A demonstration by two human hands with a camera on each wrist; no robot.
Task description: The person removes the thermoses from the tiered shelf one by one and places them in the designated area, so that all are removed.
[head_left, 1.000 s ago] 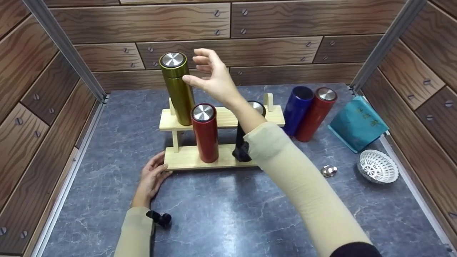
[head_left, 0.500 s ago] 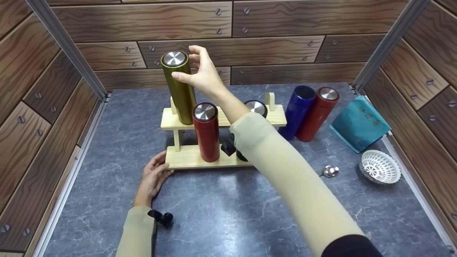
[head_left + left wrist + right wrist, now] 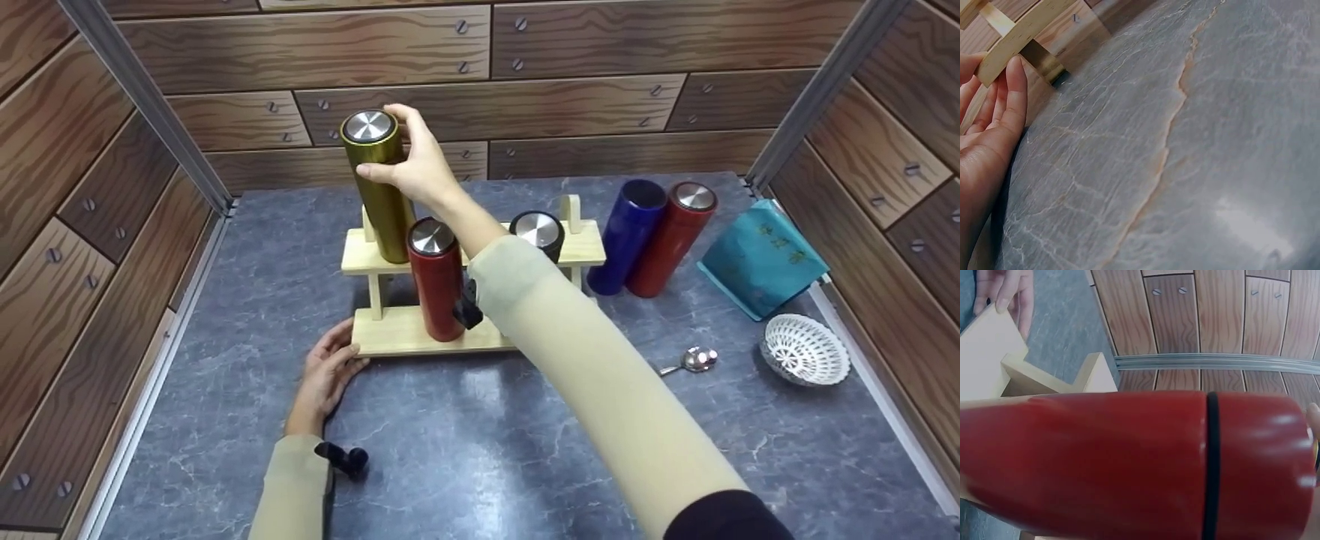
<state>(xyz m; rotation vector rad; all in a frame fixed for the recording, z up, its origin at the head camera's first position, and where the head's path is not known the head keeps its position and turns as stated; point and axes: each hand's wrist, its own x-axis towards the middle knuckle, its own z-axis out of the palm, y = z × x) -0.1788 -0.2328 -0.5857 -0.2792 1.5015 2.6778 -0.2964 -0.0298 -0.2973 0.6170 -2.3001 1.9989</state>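
A tall gold thermos (image 3: 388, 214) stands upright on the upper shelf's left end of a two-tier wooden rack (image 3: 379, 334). My right hand (image 3: 420, 165) grips its upper part from the right, thumb in front and fingers behind. At the rack's lower left corner my left hand (image 3: 328, 379) pinches the end of the bottom board, which also shows in the left wrist view (image 3: 1024, 36). A red thermos (image 3: 435, 292) on the lower shelf fills much of the right wrist view and hides the grip there. A black thermos (image 3: 538, 231) stands further right, partly behind my forearm.
Right of the rack, a blue tumbler (image 3: 626, 240) stands against a second red thermos (image 3: 671, 240). Further right are a teal pouch (image 3: 765, 259) and a white woven basket (image 3: 806, 351). A metal spoon (image 3: 697, 359) lies partly behind my right sleeve. Wood-patterned walls (image 3: 397, 45) enclose the table.
My right hand has moved left from beside the gold thermos and closed around its upper part. The left hand keeps its hold on the rack.
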